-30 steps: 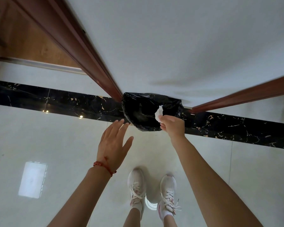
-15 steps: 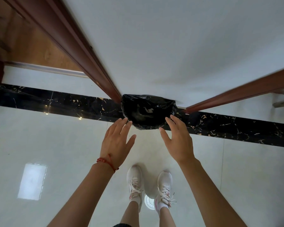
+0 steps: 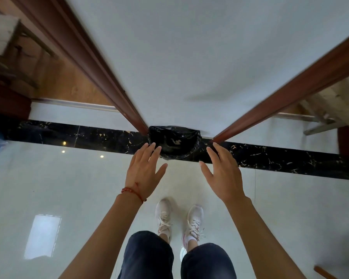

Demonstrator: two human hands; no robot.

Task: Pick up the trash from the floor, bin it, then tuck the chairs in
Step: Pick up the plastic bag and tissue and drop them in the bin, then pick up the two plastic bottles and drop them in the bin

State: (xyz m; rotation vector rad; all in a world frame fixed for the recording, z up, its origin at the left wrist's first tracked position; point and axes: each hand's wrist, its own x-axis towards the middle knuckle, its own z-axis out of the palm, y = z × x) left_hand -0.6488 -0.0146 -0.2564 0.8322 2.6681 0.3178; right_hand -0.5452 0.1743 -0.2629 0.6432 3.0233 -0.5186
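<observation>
Two hands hovering mid-frame, both spread wide, gripping nothing. Left hand (image 3: 144,174) sitting just left of ctr, fingertips overlapping the near rim of the bin (image 3: 174,142), red bead bracelet (image 3: 132,192) circling the wrist. Right hand (image 3: 223,174) hanging just right of ctr, palm down, fingers fanned, apart from the bin and overlapping the black marble floor strip (image 3: 270,158). Bin w/ black liner standing upper-ctr against the white wall (image 3: 189,57), btwn two reddish wood door frames; pale bits lying inside on the liner, too blurred to tell what. White sneakers (image 3: 178,220) and dark jeans showing at bottom ctr on glossy pale floor tile (image 3: 69,188). Chair legs (image 3: 318,125) partly showing at right edge.
</observation>
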